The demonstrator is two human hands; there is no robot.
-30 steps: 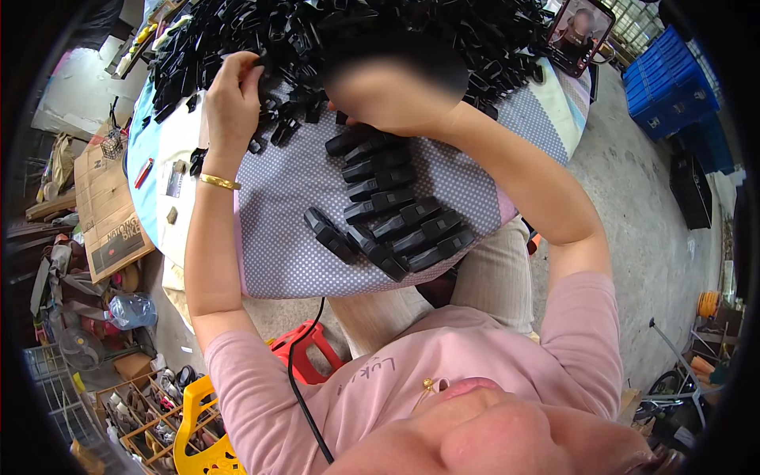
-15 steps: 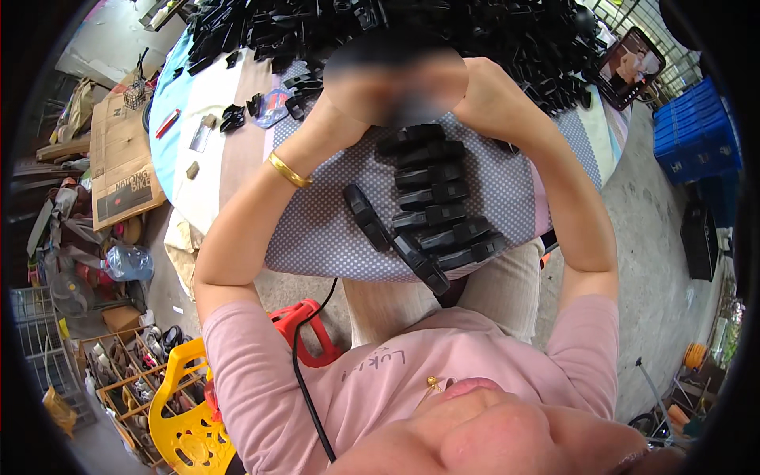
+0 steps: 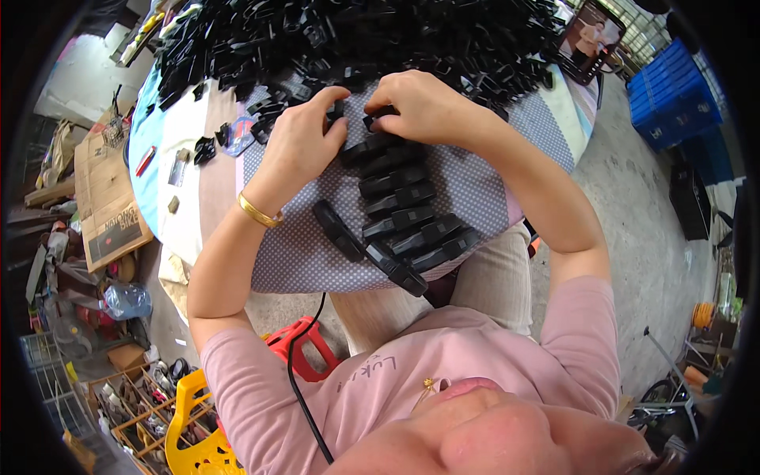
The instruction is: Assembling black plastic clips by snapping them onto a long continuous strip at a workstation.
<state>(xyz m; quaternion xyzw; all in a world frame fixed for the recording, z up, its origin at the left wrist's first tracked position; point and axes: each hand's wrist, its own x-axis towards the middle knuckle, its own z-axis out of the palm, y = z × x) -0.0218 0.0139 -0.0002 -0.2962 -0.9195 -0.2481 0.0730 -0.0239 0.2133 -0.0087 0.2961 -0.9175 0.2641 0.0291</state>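
Note:
My left hand [image 3: 299, 141], with a gold bangle above its wrist, has thumb and fingers curled around a small black plastic piece at the far middle of the table. To its right, my right hand [image 3: 418, 109] pinches another small black plastic piece [image 3: 369, 122] between thumb and fingers. A gap separates the two hands. Just below them, several chunky black plastic parts [image 3: 397, 195] lie in a column running toward me. Left of that column, a black part [image 3: 338, 231] lies at a slant, and one more [image 3: 396, 269] reaches the table's near edge.
A big heap of black plastic pieces [image 3: 237, 47] covers the table's far side. A phone [image 3: 587, 41] stands at far right. A red lighter-like object [image 3: 146, 161] lies on the striped cloth at left. Blue crates [image 3: 674, 95] stand right, and a black cable [image 3: 298, 372] hangs near me.
My hands, blurred and close together before, are now apart and nearer to me. The whole view has shifted a little, with the table and its parts sliding left in the picture.

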